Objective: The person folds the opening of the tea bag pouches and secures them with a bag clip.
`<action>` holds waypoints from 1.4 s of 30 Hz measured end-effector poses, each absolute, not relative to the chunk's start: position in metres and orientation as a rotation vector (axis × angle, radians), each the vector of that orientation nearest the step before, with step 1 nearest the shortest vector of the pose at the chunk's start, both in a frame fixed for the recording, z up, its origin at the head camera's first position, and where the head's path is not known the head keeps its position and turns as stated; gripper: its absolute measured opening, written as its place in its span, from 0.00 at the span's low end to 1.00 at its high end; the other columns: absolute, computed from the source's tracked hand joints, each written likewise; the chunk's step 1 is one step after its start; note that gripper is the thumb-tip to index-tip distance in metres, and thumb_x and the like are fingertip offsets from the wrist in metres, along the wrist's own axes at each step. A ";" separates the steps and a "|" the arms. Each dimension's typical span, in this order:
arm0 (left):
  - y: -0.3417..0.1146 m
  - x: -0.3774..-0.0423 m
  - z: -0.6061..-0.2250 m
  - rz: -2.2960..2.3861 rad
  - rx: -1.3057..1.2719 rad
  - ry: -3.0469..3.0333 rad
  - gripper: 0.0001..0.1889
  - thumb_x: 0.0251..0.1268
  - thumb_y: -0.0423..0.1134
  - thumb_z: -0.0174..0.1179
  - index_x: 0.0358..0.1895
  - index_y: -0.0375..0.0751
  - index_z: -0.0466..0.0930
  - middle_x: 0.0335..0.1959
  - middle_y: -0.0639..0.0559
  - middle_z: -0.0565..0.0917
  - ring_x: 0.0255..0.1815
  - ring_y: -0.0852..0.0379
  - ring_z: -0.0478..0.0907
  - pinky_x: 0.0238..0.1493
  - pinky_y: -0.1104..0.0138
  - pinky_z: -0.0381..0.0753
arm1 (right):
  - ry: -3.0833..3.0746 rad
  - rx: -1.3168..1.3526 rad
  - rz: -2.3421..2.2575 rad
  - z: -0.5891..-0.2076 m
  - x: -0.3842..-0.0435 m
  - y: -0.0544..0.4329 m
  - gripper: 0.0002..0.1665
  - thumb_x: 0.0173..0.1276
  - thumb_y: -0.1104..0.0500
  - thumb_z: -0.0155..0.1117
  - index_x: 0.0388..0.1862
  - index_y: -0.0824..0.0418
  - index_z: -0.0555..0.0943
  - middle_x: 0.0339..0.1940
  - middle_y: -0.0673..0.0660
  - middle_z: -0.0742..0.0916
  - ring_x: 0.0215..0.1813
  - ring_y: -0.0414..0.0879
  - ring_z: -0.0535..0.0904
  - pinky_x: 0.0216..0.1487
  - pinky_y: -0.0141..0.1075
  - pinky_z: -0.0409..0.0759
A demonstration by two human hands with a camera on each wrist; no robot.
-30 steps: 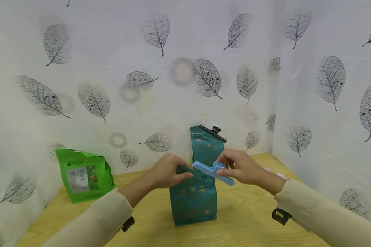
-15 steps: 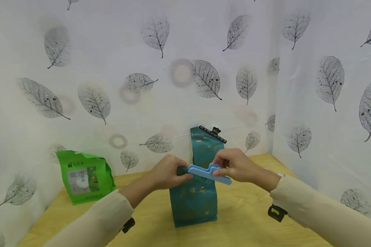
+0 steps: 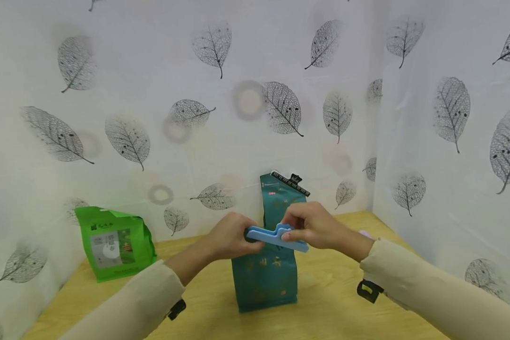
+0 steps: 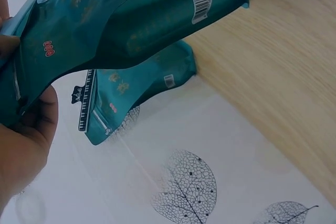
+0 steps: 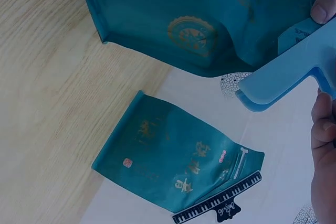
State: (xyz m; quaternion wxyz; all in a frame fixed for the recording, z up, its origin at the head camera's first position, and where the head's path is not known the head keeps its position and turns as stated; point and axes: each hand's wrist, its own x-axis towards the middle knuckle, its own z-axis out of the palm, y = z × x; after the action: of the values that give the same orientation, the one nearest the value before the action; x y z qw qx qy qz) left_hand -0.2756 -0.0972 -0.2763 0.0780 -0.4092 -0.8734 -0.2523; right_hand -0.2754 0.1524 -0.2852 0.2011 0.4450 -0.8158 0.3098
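Note:
A teal bag (image 3: pixel 265 283) stands upright on the table in front of me. My left hand (image 3: pixel 233 236) grips its folded top at the left end, thumb in front. A long light-blue bag clip (image 3: pixel 276 237) lies across the fold, held at its raised middle by my right hand (image 3: pixel 312 226), between thumb and fingers. The left end of the blue clip meets the left fingers. In the right wrist view, the clip (image 5: pixel 289 66) overlaps the bag's top and its other end sticks out past the edge. Whether the clip's jaws have the fold between them, I cannot tell.
Behind stands a second teal bag (image 3: pixel 276 203), its slanted top closed by a black piano-key clip (image 3: pixel 291 183). A green bag (image 3: pixel 119 250) stands at the left on the wooden table (image 3: pixel 187 297). A small pinkish thing (image 3: pixel 364 233) shows partly behind the right wrist. Leaf-patterned sheets surround the table.
My right hand has moved left with the blue clip, bringing it over the fold up to the left fingers. The left hand keeps its grip in nearly the same place.

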 end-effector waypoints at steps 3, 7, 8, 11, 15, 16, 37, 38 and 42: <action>-0.097 -0.275 -0.276 -0.767 -1.209 -2.624 0.12 0.55 0.37 0.68 0.18 0.45 0.77 0.10 0.63 0.63 0.13 0.69 0.59 0.19 0.76 0.60 | -2.272 1.246 0.876 -0.284 -0.276 0.148 0.11 0.55 0.59 0.79 0.31 0.56 0.83 0.22 0.45 0.80 0.22 0.32 0.69 0.23 0.29 0.72; -0.097 -0.277 -0.279 -0.783 -1.196 -2.614 0.07 0.55 0.37 0.68 0.23 0.43 0.82 0.13 0.63 0.69 0.15 0.68 0.62 0.20 0.75 0.64 | -2.280 1.237 0.904 -0.284 -0.276 0.145 0.11 0.55 0.60 0.79 0.32 0.57 0.83 0.22 0.46 0.79 0.22 0.32 0.69 0.22 0.29 0.72; -0.096 -0.277 -0.279 -0.785 -1.194 -2.607 0.05 0.54 0.37 0.68 0.25 0.43 0.83 0.14 0.62 0.71 0.16 0.68 0.64 0.21 0.75 0.66 | -2.283 1.232 0.910 -0.284 -0.276 0.144 0.11 0.55 0.60 0.79 0.32 0.57 0.83 0.22 0.45 0.79 0.22 0.32 0.69 0.22 0.29 0.72; -0.097 -0.278 -0.279 -0.795 -1.186 -2.577 0.05 0.54 0.37 0.69 0.32 0.43 0.84 0.20 0.60 0.79 0.20 0.67 0.70 0.24 0.74 0.72 | -2.281 1.217 0.924 -0.283 -0.277 0.141 0.10 0.55 0.59 0.79 0.32 0.57 0.83 0.22 0.46 0.79 0.22 0.32 0.70 0.22 0.30 0.72; -0.098 -0.279 -0.278 -0.817 -1.190 -2.533 0.09 0.53 0.37 0.71 0.36 0.44 0.81 0.23 0.57 0.81 0.20 0.66 0.71 0.24 0.73 0.74 | -2.278 1.189 0.975 -0.282 -0.278 0.138 0.10 0.56 0.60 0.78 0.32 0.57 0.84 0.23 0.47 0.81 0.22 0.34 0.71 0.22 0.30 0.73; -0.098 -0.280 -0.279 -0.827 -1.200 -2.527 0.11 0.53 0.37 0.71 0.38 0.43 0.80 0.22 0.57 0.81 0.19 0.66 0.71 0.23 0.73 0.74 | -2.281 1.186 0.998 -0.283 -0.278 0.137 0.09 0.56 0.61 0.78 0.32 0.58 0.84 0.24 0.47 0.81 0.22 0.34 0.71 0.22 0.30 0.73; -0.098 -0.276 -0.275 -0.729 -1.271 -2.518 0.09 0.60 0.45 0.71 0.32 0.43 0.87 0.22 0.60 0.83 0.20 0.70 0.69 0.24 0.74 0.72 | -2.496 1.241 0.777 -0.314 -0.278 0.159 0.11 0.64 0.54 0.72 0.31 0.55 0.78 0.25 0.46 0.77 0.25 0.33 0.65 0.26 0.28 0.67; -0.097 -0.275 -0.275 -0.728 -1.259 -2.523 0.09 0.60 0.45 0.72 0.31 0.43 0.87 0.21 0.60 0.83 0.19 0.70 0.69 0.23 0.74 0.71 | -2.466 1.249 0.743 -0.317 -0.277 0.159 0.12 0.65 0.55 0.71 0.30 0.55 0.76 0.25 0.46 0.77 0.25 0.33 0.64 0.26 0.28 0.66; -0.095 -0.272 -0.274 -0.729 -1.203 -2.539 0.09 0.57 0.43 0.73 0.29 0.42 0.87 0.21 0.59 0.82 0.19 0.69 0.68 0.23 0.75 0.69 | -2.342 1.246 0.655 -0.329 -0.275 0.155 0.12 0.66 0.59 0.70 0.30 0.56 0.73 0.26 0.46 0.76 0.27 0.32 0.64 0.27 0.26 0.66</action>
State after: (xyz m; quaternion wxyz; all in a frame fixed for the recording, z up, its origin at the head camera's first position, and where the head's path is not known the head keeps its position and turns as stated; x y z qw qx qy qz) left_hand -0.2723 -0.0952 -0.2735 0.1193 -0.4116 -0.8684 -0.2493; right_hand -0.2751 0.1546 -0.3293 0.2030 0.4465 -0.8392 0.2348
